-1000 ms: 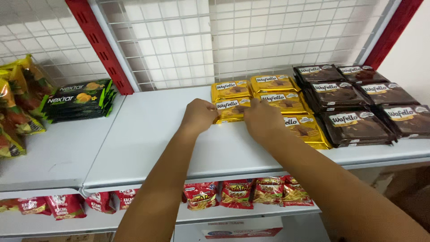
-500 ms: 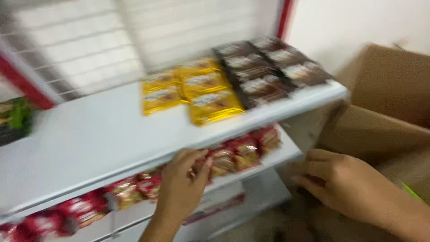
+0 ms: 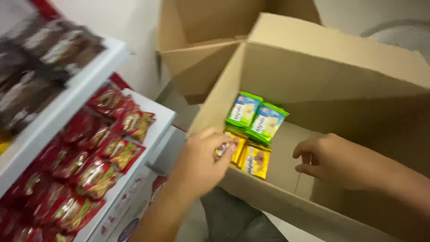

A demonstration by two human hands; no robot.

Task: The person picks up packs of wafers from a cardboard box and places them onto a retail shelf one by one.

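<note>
The yellow packets [image 3: 248, 157] stand on edge in a short row at the near left corner of the open cardboard box [image 3: 340, 76], pressed against its wall so they stay upright and can be lifted out from the top. Behind them, deeper in the same corner, two green packets [image 3: 257, 118] lean in the same way, one just beside the other. The remaining floor of the box is bare cardboard.

The left hand [image 3: 201, 163] reaches over the near wall of the box, its fingers curled around the top edge of the nearest yellow packet; the fingertips seem to pinch it, though motion blur leaves the grip unclear. The right hand [image 3: 336, 159] sits inside the box to the right of the packets, apart from them, fingers loosely bent and holding nothing; it rests near the bottom as if to steady the box.

The flaps of the box stand up and outward, which keeps the opening free. The box sits low, just beside the white shelf [image 3: 148, 130], so the reach between the two is short. That shelf carries rows of red packets [image 3: 96, 163] laid overlapping, faces up. The shelf above holds dark brown packets [image 3: 49, 49], blurred at the picture's edge.
</note>
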